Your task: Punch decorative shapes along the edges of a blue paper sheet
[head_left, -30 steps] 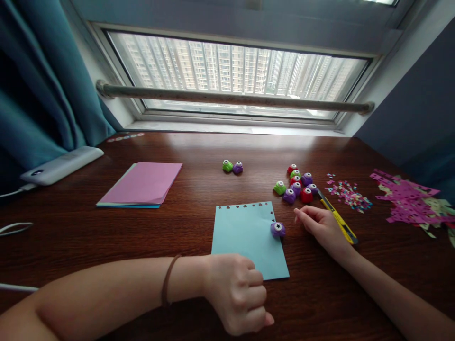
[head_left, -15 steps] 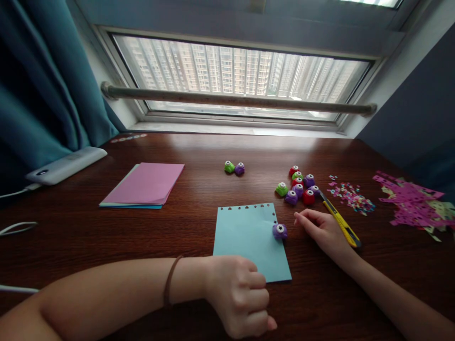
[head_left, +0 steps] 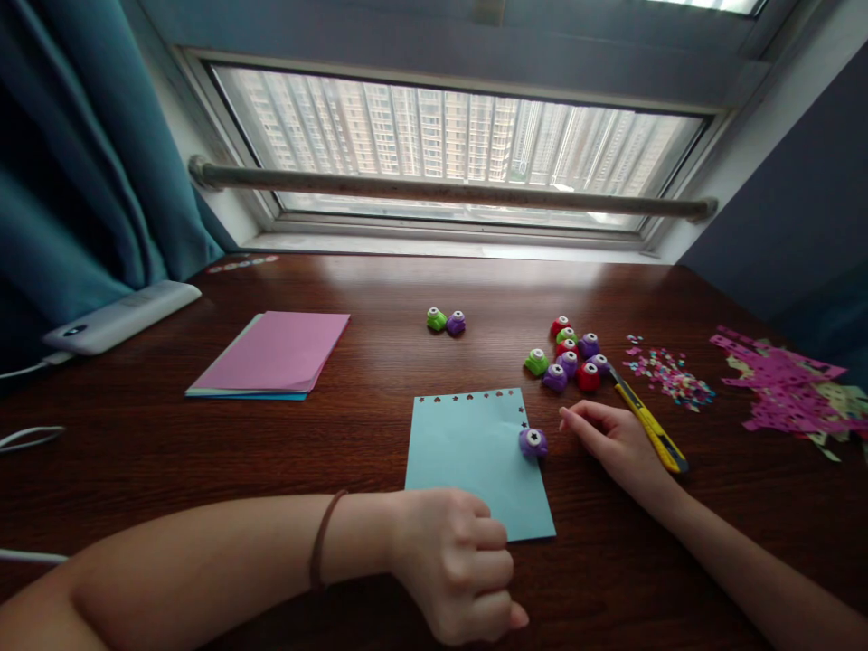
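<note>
A light blue sheet of paper (head_left: 467, 457) lies on the table, with small star and heart holes along its top edge and down the upper right edge. On that right edge sits a purple craft punch (head_left: 533, 442) with a star on its round button. My left hand (head_left: 461, 565) is closed in a fist at the lower edge of the sheet, covering its bottom left part. To the right of the purple punch, my right hand (head_left: 614, 443) rests on the table, thumb and fingertips together, with nothing visible in them. It is apart from punch and paper.
Several red, green and purple punches (head_left: 568, 363) cluster beyond my right hand, near a yellow utility knife (head_left: 647, 420). Confetti (head_left: 671, 375) and pink paper scraps (head_left: 787, 384) lie farther right. Coloured sheets (head_left: 271, 353) and a white device (head_left: 126, 316) are left; two punches (head_left: 446, 321) sit far back.
</note>
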`<action>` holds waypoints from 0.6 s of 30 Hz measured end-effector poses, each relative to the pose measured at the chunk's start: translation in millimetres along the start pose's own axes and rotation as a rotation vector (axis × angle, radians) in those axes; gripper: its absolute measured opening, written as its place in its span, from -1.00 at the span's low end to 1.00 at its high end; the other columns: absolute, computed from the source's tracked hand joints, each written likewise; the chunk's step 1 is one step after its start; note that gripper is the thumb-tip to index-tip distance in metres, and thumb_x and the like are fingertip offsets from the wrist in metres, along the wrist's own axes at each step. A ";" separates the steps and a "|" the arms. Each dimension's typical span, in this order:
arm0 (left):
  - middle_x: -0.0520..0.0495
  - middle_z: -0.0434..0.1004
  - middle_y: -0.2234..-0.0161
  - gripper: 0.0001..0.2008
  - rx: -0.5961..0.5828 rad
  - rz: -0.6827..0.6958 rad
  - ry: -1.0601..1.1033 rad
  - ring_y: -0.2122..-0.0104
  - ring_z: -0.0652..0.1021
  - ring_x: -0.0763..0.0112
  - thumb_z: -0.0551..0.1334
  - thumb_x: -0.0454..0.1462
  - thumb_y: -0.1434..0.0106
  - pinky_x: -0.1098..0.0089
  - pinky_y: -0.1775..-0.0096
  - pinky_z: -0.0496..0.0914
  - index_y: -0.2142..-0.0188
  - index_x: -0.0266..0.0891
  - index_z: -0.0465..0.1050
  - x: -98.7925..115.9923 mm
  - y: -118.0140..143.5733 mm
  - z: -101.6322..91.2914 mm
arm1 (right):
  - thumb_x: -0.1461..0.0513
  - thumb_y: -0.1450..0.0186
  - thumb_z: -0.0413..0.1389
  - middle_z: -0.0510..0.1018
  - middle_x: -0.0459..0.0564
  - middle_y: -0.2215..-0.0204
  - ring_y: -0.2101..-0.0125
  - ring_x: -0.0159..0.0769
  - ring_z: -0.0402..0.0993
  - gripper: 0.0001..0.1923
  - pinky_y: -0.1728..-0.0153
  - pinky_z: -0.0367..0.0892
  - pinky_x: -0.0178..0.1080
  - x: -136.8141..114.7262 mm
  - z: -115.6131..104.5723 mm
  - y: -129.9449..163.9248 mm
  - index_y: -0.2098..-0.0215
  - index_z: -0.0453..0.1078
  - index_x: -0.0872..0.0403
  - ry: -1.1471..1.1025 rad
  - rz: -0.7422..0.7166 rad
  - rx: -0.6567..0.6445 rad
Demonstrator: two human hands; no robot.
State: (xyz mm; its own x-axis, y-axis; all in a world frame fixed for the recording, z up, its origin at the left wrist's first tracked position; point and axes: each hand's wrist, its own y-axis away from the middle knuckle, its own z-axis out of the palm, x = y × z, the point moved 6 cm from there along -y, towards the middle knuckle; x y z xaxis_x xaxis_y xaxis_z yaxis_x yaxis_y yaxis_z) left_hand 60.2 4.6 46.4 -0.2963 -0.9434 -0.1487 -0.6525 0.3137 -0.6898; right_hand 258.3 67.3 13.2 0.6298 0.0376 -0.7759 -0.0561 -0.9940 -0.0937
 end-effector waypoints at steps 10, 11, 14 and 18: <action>0.14 0.02 0.67 -0.59 -0.001 -0.014 0.029 0.73 0.17 0.59 0.33 -0.26 -0.01 0.45 0.71 -0.04 0.71 -0.23 0.06 -0.9 1.3 1.9 | 0.05 -0.28 0.00 0.32 -0.14 0.66 0.62 -0.40 0.21 -0.64 0.63 0.07 -0.35 0.1 0.5 1.0 0.51 0.40 0.11 0.007 -0.010 -0.006; 0.14 0.01 0.67 -0.59 -0.002 -0.013 0.027 0.73 0.17 0.59 0.32 -0.26 -0.01 0.45 0.71 -0.04 0.71 -0.23 0.06 -0.8 1.3 1.8 | 0.05 -0.28 -0.01 0.32 -0.14 0.66 0.62 -0.40 0.21 -0.64 0.62 0.07 -0.35 -0.3 0.6 0.9 0.51 0.40 0.11 0.008 -0.013 -0.007; 0.14 0.01 0.67 -0.58 -0.014 -0.002 0.024 0.73 0.18 0.59 0.31 -0.25 -0.04 0.45 0.71 -0.04 0.70 -0.23 0.06 -0.2 1.2 2.1 | 0.04 -0.28 -0.01 0.32 -0.15 0.67 0.63 -0.40 0.21 -0.63 0.63 0.06 -0.35 -0.7 1.1 0.6 0.52 0.40 0.10 0.009 -0.010 -0.009; 0.14 0.00 0.67 -0.58 -0.017 -0.006 0.022 0.72 0.19 0.58 0.30 -0.25 -0.06 0.45 0.71 -0.03 0.70 -0.23 0.06 -0.4 1.0 1.7 | 0.04 -0.28 -0.01 0.32 -0.14 0.67 0.63 -0.40 0.20 -0.64 0.63 0.05 -0.34 -0.9 1.5 0.3 0.52 0.40 0.10 0.015 -0.011 -0.007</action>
State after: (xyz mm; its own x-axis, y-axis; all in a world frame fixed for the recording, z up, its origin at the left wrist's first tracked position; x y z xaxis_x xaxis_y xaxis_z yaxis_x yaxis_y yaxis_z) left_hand 60.8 5.1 44.7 -0.3077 -0.9428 -0.1283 -0.6661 0.3097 -0.6785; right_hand 256.6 67.2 12.9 0.6422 0.0473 -0.7651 -0.0437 -0.9942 -0.0982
